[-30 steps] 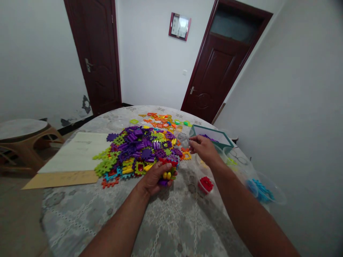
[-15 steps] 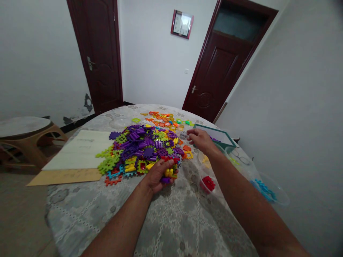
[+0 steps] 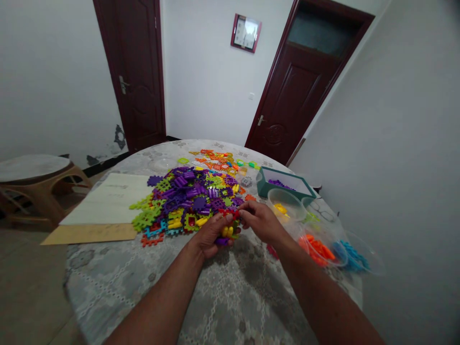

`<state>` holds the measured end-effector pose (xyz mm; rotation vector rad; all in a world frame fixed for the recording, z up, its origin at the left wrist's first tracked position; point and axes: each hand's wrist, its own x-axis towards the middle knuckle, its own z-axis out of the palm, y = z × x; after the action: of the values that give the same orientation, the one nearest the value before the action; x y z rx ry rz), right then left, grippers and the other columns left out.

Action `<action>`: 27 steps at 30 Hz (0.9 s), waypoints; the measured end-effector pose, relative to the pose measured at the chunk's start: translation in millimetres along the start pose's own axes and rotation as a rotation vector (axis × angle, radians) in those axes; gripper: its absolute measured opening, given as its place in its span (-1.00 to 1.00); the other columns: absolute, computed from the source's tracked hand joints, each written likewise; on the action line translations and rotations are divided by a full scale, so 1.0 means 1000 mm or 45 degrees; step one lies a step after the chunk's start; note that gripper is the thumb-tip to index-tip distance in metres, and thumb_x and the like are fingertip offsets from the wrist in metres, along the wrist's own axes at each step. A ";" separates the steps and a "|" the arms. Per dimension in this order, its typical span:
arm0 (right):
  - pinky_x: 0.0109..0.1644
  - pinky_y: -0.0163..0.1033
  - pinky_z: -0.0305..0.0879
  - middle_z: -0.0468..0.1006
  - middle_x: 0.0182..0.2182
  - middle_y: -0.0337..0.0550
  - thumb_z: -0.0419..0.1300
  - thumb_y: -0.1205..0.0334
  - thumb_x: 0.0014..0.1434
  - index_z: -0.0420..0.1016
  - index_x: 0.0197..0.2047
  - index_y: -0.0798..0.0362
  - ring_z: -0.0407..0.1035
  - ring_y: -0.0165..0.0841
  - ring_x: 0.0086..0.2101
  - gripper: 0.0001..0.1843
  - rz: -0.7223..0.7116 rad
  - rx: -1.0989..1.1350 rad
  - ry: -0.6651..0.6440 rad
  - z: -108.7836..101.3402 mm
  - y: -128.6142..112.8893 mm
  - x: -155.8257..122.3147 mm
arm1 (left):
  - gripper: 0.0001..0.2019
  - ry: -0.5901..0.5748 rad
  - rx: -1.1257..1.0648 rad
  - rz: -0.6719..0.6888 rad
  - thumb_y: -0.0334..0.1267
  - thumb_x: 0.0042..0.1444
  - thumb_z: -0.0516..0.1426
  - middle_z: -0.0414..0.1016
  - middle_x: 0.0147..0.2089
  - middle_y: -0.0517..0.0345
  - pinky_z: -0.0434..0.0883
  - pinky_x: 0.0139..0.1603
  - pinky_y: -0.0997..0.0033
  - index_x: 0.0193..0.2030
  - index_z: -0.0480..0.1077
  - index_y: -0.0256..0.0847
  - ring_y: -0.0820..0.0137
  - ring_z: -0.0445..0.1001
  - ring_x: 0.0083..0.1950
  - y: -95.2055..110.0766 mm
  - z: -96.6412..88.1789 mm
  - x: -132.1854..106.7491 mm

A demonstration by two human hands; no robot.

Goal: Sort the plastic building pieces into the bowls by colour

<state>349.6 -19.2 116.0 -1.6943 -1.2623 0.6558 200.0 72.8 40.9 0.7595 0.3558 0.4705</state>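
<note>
Stool [image 3: 34, 167] with a round pale top stands at far left, cut off by the edge. Next, on a round table [image 3: 219, 302] covered in patterned grey cloth, lies a pale sheet [image 3: 104, 199] bearing faint marks too blurred to read; along its near edge runs a tan strip [image 3: 89, 234], its own marks unreadable.

To the right is a heap of plastic pieces [image 3: 196, 191], mostly purple, with lime, yellow, blue and red; the lower ones are buried. Beyond it, flat orange and yellow pieces [image 3: 212, 160] spread out.

At the heap's near right edge, the left hand [image 3: 212, 235] is curled closed around a bundle [image 3: 227, 232] of yellow, purple and red pieces, partly covered by the fingers. The right hand [image 3: 259, 219] meets it, fingertips drawn together against the red part; whether they grip it cannot be told.

On the wall behind, a red-framed clock [image 3: 246, 33] has glare over its dial.

Beneath the right forearm, a red patch [image 3: 272, 251] is mostly hidden. Farther right, a teal box [image 3: 263, 188] holds purple pieces, a clear tub [image 3: 295, 209] holds yellow ones, and blurry see-through containers hold orange pieces [image 3: 318, 251] and blue pieces [image 3: 352, 256].
</note>
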 end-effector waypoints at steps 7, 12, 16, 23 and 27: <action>-0.32 -0.20 0.56 0.58 -0.46 -0.26 0.24 0.06 0.22 0.49 -0.22 0.03 0.54 -0.32 -0.46 -0.80 0.128 0.283 0.118 0.005 0.004 -0.007 | -0.40 -0.010 -0.096 0.015 0.15 0.05 0.44 0.62 -0.20 0.01 0.49 -0.59 0.49 0.05 0.47 -0.22 0.31 0.63 -0.34 -0.005 -0.001 0.002; -0.28 -0.19 0.58 0.59 -0.43 -0.24 0.31 0.00 0.17 0.48 -0.19 0.04 0.55 -0.32 -0.41 -0.71 0.138 0.448 0.167 0.006 0.006 -0.014 | -0.48 -0.016 -0.120 -0.006 0.09 0.14 0.41 0.63 -0.17 -0.02 0.46 -0.60 0.51 0.06 0.48 -0.22 0.29 0.65 -0.30 -0.002 0.001 0.000; -0.25 -0.18 0.57 0.61 -0.38 -0.20 0.35 -0.04 0.15 0.48 -0.18 0.04 0.57 -0.32 -0.38 -0.66 0.142 0.507 0.209 0.004 0.005 -0.019 | -0.54 0.033 -0.102 -0.018 0.04 0.16 0.41 0.62 -0.19 0.02 0.46 -0.60 0.52 0.04 0.47 -0.20 0.28 0.66 -0.29 0.000 0.003 0.000; -0.20 -0.11 0.52 0.62 -0.34 -0.16 0.22 -0.11 0.30 0.51 -0.08 0.01 0.55 -0.25 -0.35 -0.64 0.021 0.122 0.535 -0.040 0.008 -0.057 | -0.59 0.128 -0.105 -0.010 -0.03 0.16 0.42 0.59 -0.23 0.10 0.42 -0.63 0.55 -0.01 0.41 -0.15 0.31 0.64 -0.34 -0.001 0.002 0.004; -0.07 -0.04 0.43 0.67 -0.22 -0.08 0.14 -0.01 0.36 0.56 -0.07 -0.03 0.56 -0.16 -0.22 -0.71 -0.012 -0.594 0.807 -0.071 0.022 -0.090 | -0.59 0.106 -0.075 0.001 -0.01 0.16 0.41 0.58 -0.24 0.12 0.42 -0.64 0.55 -0.01 0.42 -0.16 0.31 0.65 -0.34 -0.002 0.002 0.004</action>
<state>387.9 -130.0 120.5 -2.0426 -0.9941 -0.2121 205.1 72.0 40.3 0.6838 0.4174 0.5120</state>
